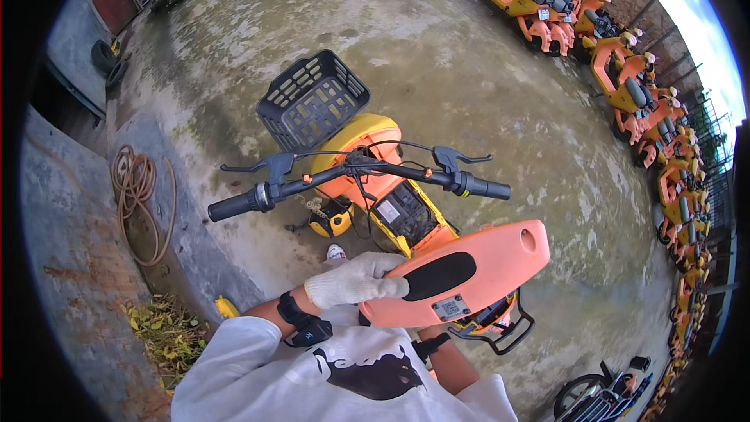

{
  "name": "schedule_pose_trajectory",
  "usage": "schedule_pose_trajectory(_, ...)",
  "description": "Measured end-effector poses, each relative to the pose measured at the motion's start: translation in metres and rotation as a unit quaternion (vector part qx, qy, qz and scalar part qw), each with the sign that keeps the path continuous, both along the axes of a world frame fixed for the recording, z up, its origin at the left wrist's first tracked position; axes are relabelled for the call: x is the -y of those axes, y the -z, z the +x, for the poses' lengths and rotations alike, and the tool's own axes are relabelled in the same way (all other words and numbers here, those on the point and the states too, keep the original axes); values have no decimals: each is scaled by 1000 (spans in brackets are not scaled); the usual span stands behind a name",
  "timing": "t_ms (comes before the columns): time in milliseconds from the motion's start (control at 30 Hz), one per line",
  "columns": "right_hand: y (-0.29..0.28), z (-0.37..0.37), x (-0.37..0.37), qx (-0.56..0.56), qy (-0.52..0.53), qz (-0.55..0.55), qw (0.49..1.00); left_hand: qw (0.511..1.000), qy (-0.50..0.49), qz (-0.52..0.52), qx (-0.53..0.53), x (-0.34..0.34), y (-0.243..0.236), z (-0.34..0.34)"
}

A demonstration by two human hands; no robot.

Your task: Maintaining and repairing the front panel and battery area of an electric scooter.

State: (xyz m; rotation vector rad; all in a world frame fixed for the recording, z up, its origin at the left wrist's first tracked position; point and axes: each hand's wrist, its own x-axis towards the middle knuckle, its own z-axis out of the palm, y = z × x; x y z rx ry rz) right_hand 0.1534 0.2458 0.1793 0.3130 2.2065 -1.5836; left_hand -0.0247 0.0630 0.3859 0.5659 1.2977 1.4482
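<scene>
My left hand (355,280), in a pale knit glove, grips a long salmon-pink plastic panel (504,254) with a black oval pad and a code label, held over the rear of a yellow-and-pink scooter (351,129). My right forearm (445,363) reaches up under the panel, which hides that hand and its fingers. The scooter has a black front basket (312,98), handlebars (311,181), an open dark compartment (402,211) along its middle with cables near it, and a black rear rail (500,344).
Rows of pink-and-yellow scooters (621,82) line the right wall. A coiled hose (133,187), a weathered wall (62,227), plants (168,336) and tyres (104,59) are at the left. A motorbike (594,391) stands at lower right on the concrete yard (219,23).
</scene>
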Motion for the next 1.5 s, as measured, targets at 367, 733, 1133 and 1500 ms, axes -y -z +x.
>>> schedule_pose_trajectory(367, 7, -34, 15, 96, 38, 213, 972, 998, -60, -10, -28, 26, 15, -60)
schedule_pose_trajectory(733, 6, 121, -4, 271, 490, 138, 817, 987, -55, -91, -123, 57, 8, -100)
schedule_pose_trajectory(1133, 31, 207, 90, 264, 572, -22, 776, 982, -48, -84, -161, 57, -10, -114)
schedule_pose_trajectory(1500, -87, 159, 83, 97, 760, -84, 637, 957, 2, -45, -286, 28, 4, -97)
